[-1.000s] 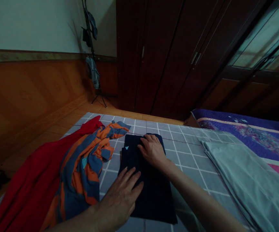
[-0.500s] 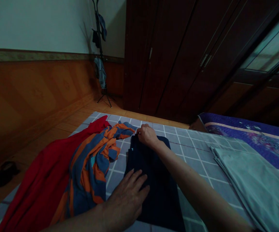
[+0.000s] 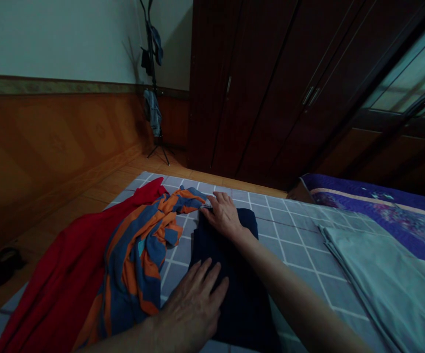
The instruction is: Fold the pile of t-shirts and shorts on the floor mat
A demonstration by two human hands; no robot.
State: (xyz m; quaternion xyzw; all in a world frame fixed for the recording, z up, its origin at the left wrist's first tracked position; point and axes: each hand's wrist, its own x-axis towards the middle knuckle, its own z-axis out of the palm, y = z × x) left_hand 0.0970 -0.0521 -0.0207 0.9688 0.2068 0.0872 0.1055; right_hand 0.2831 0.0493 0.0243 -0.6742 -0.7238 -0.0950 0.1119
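Note:
A dark navy garment (image 3: pixel 236 294), folded into a long strip, lies on the grey checked bed sheet (image 3: pixel 289 235). My left hand (image 3: pixel 195 304) rests flat on its near left part, fingers spread. At the far end of the cloth, my right hand (image 3: pixel 224 215) lies over the upper left corner with its fingers stretched out. Left of the navy garment is a crumpled orange and blue striped shirt (image 3: pixel 135 260), whose far end reaches close to my right fingertips. A red garment (image 3: pixel 76 260) is spread beside the shirt, partly under it.
A folded pale green cloth (image 3: pixel 392 279) lies on the right of the bed. Beyond it is a purple flowered bedspread (image 3: pixel 344 191). A dark wardrobe (image 3: pixel 263 88) and a coat stand (image 3: pixel 152 73) are at the back. A dark item (image 3: pixel 2 269) sits on the floor at left.
My right hand has gone from a pinch at the garment's far edge to lying flat with fingers extended. My left hand has stayed nearly in place.

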